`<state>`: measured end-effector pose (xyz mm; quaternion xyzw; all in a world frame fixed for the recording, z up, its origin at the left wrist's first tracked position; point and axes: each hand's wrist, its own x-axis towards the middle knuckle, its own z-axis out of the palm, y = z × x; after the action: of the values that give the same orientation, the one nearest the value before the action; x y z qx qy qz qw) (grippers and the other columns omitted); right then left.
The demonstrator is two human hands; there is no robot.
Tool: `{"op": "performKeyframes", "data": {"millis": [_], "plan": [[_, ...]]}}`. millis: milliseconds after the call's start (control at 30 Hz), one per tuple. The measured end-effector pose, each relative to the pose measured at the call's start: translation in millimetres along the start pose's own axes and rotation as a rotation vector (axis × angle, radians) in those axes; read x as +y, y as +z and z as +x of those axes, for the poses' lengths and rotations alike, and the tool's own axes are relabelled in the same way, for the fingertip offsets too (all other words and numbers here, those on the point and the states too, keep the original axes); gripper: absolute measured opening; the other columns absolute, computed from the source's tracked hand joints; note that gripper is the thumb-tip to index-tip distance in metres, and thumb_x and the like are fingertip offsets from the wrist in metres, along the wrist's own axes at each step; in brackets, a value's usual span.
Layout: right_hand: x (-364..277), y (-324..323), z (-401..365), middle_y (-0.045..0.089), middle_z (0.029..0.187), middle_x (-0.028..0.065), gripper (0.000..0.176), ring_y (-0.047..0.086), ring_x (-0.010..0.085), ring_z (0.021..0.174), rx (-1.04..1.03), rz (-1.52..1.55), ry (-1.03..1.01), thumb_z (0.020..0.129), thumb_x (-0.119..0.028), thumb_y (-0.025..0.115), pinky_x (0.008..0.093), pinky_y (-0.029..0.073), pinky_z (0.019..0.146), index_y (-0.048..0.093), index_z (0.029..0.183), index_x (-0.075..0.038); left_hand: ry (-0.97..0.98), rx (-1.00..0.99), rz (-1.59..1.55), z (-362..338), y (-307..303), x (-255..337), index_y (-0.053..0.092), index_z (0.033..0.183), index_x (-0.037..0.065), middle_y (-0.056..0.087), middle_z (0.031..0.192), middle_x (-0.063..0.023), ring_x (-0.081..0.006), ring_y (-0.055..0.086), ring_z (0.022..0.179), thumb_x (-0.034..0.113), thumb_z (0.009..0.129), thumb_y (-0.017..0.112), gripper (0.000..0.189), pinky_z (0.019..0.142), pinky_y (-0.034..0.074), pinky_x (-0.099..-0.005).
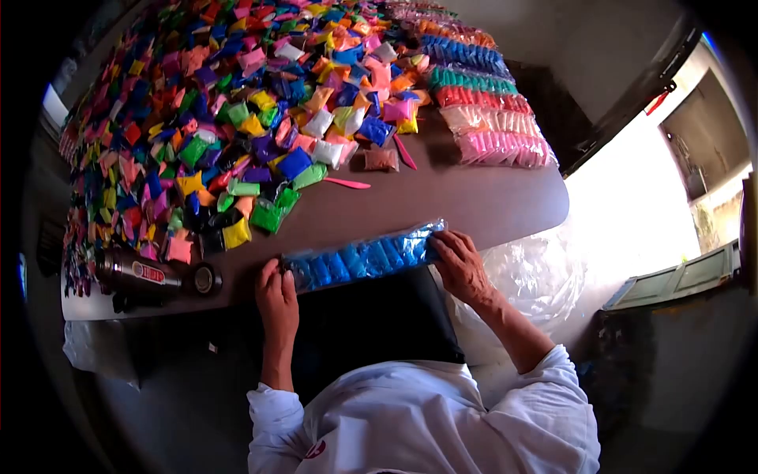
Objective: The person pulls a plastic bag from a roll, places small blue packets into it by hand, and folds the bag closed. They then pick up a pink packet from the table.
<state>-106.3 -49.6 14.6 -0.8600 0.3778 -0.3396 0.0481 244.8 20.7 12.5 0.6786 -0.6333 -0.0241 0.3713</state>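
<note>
A long clear plastic bag of blue packets (359,261) stretches between my two hands at the near edge of the table. My left hand (276,286) pinches its left end, and my right hand (460,259) grips the right end, where clear film sticks up. Inside, several small blue packets lie side by side in a row. Just beyond the bag are a pinkish-brown packet (381,159) and a pink plastic stick (347,183). Another pink stick (405,153) lies beside that packet.
A big heap of small coloured packets (260,103) covers the left and far table (474,197). Filled rows (505,148) in clear bags line the right side. A dark flask (134,271) lies at the front left by a round lid (203,279). Clear plastic bags (537,276) hang at right.
</note>
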Motion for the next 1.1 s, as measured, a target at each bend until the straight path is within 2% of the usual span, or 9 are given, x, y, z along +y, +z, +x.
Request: {"op": "performKeyframes", "data": {"millis": [267, 433, 467, 633, 733, 900, 967, 1033, 1100], "plan": [[10, -2, 11, 0.057, 0.119, 0.0153, 0.040, 0.054, 0.0373, 0.111, 0.123, 0.063, 0.091, 0.074, 0.001, 0.066, 0.0452, 0.049, 0.092, 0.061, 0.113, -0.005, -0.114, -0.083, -0.131, -5, 0, 8, 0.061, 0.110, -0.006, 0.061, 0.113, -0.0194, -0.0342, 0.059, 0.103, 0.017, 0.098, 0.049, 0.029, 0.092, 0.047, -0.0396], [37, -18, 14, 0.063, 0.111, 0.0150, 0.026, 0.058, 0.0361, 0.106, 0.161, 0.059, 0.158, 0.079, 0.003, 0.064, 0.0425, 0.049, 0.090, 0.064, 0.103, -0.004, -0.210, -0.187, -0.235, 13, 9, 40, 0.062, 0.109, -0.005, 0.064, 0.106, -0.0200, -0.0329, 0.062, 0.099, 0.021, 0.099, 0.050, 0.031, 0.087, 0.049, -0.0374], [38, -23, 16, 0.065, 0.106, 0.0149, 0.019, 0.060, 0.0347, 0.101, 0.199, 0.043, 0.184, 0.083, 0.001, 0.063, 0.0407, 0.050, 0.087, 0.065, 0.101, -0.003, -0.141, -0.158, -0.255, 17, 19, 39, 0.064, 0.104, -0.004, 0.065, 0.099, -0.0185, -0.0307, 0.064, 0.094, 0.022, 0.099, 0.051, 0.029, 0.084, 0.049, -0.0357], [54, -53, 16, 0.066, 0.096, 0.0153, 0.012, 0.063, 0.0337, 0.091, 0.175, 0.075, 0.309, 0.085, -0.001, 0.063, 0.0378, 0.050, 0.082, 0.065, 0.097, 0.000, -0.239, -0.275, -0.355, 31, 34, 61, 0.063, 0.095, -0.003, 0.063, 0.085, -0.0155, -0.0277, 0.063, 0.080, 0.023, 0.099, 0.052, 0.028, 0.073, 0.048, -0.0348], [57, -69, 20, 0.066, 0.094, 0.0153, 0.012, 0.063, 0.0323, 0.090, 0.114, 0.086, 0.377, 0.087, -0.003, 0.061, 0.0375, 0.050, 0.081, 0.065, 0.097, 0.000, -0.092, -0.237, -0.364, 35, 43, 60, 0.062, 0.092, -0.002, 0.060, 0.076, -0.0127, -0.0245, 0.058, 0.068, 0.026, 0.100, 0.053, 0.031, 0.064, 0.046, -0.0334], [61, -75, 22, 0.066, 0.094, 0.0144, 0.012, 0.064, 0.0291, 0.085, 0.047, 0.069, 0.338, 0.090, -0.006, 0.060, 0.0368, 0.052, 0.076, 0.065, 0.098, 0.000, -0.203, -0.317, -0.420, 40, 33, 67, 0.061, 0.088, -0.002, 0.057, 0.070, -0.0102, -0.0200, 0.055, 0.064, 0.027, 0.099, 0.053, 0.032, 0.061, 0.044, -0.0315], [59, -77, 26, 0.067, 0.092, 0.0153, 0.012, 0.065, 0.0288, 0.081, -0.002, 0.142, 0.480, 0.091, -0.007, 0.060, 0.0358, 0.052, 0.073, 0.066, 0.098, 0.000, -0.247, -0.348, -0.400, 40, 33, 65, 0.061, 0.087, -0.002, 0.057, 0.068, -0.0093, -0.0186, 0.055, 0.063, 0.026, 0.099, 0.053, 0.031, 0.061, 0.044, -0.0310], [63, -79, 32, 0.067, 0.088, 0.0145, 0.013, 0.065, 0.0269, 0.079, -0.015, 0.150, 0.490, 0.092, -0.009, 0.058, 0.0357, 0.051, 0.072, 0.066, 0.098, 0.000, -0.136, -0.308, -0.457, 38, 36, 57, 0.061, 0.086, -0.003, 0.057, 0.070, -0.0085, -0.0162, 0.054, 0.062, 0.023, 0.098, 0.054, 0.029, 0.059, 0.044, -0.0295], [71, -81, 43, 0.066, 0.083, 0.0130, 0.016, 0.065, 0.0246, 0.078, -0.086, 0.216, 0.470, 0.092, -0.011, 0.058, 0.0361, 0.051, 0.071, 0.067, 0.098, 0.000, -0.141, -0.300, -0.489, 37, 34, 54, 0.061, 0.086, -0.003, 0.058, 0.071, -0.0084, -0.0156, 0.055, 0.063, 0.021, 0.098, 0.055, 0.028, 0.060, 0.044, -0.0288]]}}
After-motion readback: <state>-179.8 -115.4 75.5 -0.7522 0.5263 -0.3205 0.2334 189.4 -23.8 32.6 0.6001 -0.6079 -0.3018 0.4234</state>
